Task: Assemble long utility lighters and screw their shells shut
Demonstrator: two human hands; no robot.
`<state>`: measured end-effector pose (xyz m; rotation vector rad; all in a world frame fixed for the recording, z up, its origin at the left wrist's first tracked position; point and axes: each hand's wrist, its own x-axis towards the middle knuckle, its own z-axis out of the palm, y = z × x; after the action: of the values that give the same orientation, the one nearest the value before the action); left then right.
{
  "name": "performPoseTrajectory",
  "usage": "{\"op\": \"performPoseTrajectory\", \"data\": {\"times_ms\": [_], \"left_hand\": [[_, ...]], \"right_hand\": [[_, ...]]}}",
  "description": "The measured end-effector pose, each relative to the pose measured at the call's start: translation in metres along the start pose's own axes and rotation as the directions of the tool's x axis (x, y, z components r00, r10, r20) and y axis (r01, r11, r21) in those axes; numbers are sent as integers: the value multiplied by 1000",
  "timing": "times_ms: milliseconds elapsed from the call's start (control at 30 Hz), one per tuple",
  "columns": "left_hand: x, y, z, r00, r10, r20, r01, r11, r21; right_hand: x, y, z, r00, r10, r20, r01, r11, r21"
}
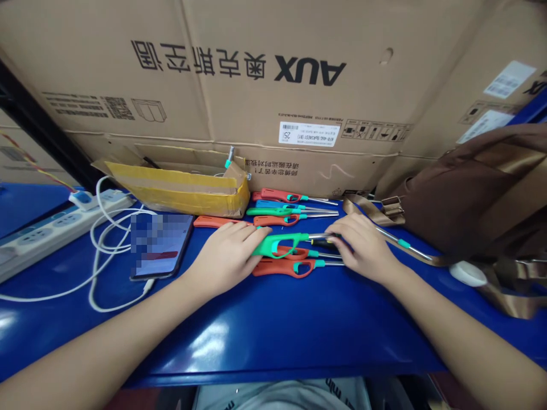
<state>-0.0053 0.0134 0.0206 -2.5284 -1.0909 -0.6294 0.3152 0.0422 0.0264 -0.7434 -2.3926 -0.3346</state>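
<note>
My left hand point(228, 253) is wrapped round the handle of a green long-nosed gas lighter point(269, 245), which points right above the blue table. At the end of its metal tube, my right hand point(363, 245) has its fingers closed on the tip. A dark piece with a bit of yellow point(320, 242) shows just under the tube; I cannot make out what it is. Beneath the green lighter lie two orange lighters, the nearer one point(282, 267) in fuller view. Farther back are a red lighter point(277, 195), a blue lighter point(269, 204), another green lighter point(269, 212) and an orange lighter point(273, 221).
A yellow-taped carton point(179, 193) with a lighter tip sticking out stands behind my left hand. To the left are a phone point(162, 250), white cables and a power strip point(64, 228). A brown bag point(478, 193) with straps sits right. Large cardboard point(239, 108) walls the back.
</note>
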Motion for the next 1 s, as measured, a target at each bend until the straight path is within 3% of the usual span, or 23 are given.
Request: {"op": "performPoseTrajectory", "data": {"times_ms": [200,367,500,667,767,867,1000], "left_hand": [[-1,1,3,992,-87,94,91,995,-32],[-1,5,2,987,-116,113,126,989,-79],[-1,6,1,976,-153,153,170,981,-99],[0,15,-3,954,-150,260,214,947,-241],[1,25,-7,930,-119,349,264,875,-406],[4,32,-10,895,-71,440,342,742,-576],[6,34,-13,832,-66,550,478,587,-654]], "right_hand": [[-5,5,9,990,53,133,-68,991,112],[-7,10,-1,972,86,221,-112,988,108],[-5,13,-10,952,65,300,-84,995,50],[-6,6,-5,961,3,277,3,1000,-22],[-6,-4,1,961,-35,273,49,998,-46],[-2,-16,2,961,-66,268,92,992,-86],[4,-27,-5,964,-106,243,142,980,-137]]}}
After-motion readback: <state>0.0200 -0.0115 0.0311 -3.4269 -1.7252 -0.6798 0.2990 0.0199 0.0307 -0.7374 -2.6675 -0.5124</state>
